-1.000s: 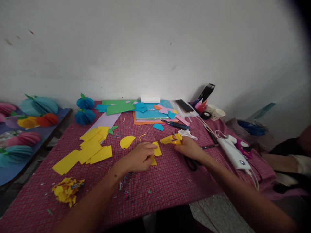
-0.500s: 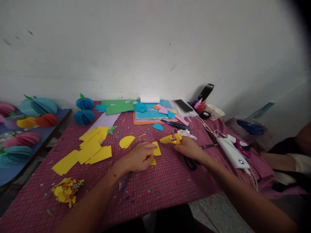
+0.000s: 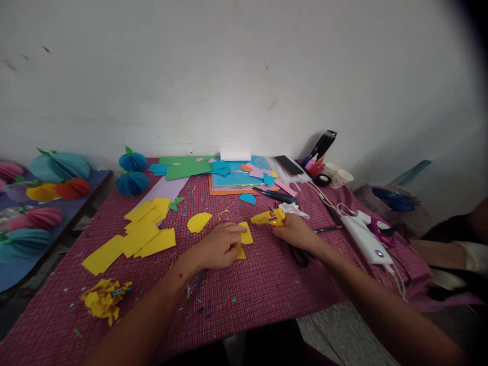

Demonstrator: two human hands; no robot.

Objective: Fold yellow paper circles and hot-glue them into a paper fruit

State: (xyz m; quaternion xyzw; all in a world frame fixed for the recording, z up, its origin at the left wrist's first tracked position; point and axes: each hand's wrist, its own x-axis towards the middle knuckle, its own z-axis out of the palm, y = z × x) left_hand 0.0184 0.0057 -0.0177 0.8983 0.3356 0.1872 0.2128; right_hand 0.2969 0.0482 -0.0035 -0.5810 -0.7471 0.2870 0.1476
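Observation:
My right hand is wrapped round the grip of a yellow hot glue gun, a small orange light glowing on its body. The nozzle points left, just right of a yellow paper piece. My left hand rests on that paper, index finger stretched over it and the other fingers curled. Part of the paper is hidden under the hand. Left of it lies a rounded yellow paper cutout. Farther left, several yellow paper rectangles overlap in a loose pile.
A crumpled yellow paper ball lies front left. Blue paper pumpkins stand at the back. Behind my hands are a utility knife and coloured sheets. A white power bank with cables, paper cups and a person's arm are to the right.

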